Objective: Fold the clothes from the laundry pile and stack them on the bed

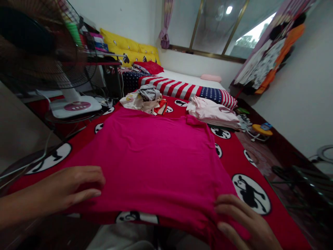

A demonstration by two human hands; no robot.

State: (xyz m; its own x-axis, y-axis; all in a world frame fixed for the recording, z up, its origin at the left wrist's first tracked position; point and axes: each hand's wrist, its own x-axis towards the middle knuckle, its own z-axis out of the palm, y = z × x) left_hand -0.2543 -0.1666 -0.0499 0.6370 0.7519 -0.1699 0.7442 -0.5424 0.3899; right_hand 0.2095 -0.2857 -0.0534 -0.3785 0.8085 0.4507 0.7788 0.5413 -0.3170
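A magenta shirt (156,152) lies spread flat on a red bedsheet (262,173) printed with black-and-white circles. My left hand (70,185) rests on the shirt's near left edge, its fingers stretched and lying flat on the cloth. At the near right corner my right hand (244,222) has its fingers curled over the hem, gripping the fabric.
Past the shirt lie a heap of mixed clothes (145,99) and a folded pink stack (213,113). A stars-and-stripes blanket (182,88) and yellow pillows (127,47) sit further back. A standing fan (49,52) is at the left. Clothes hang at the right wall (273,55).
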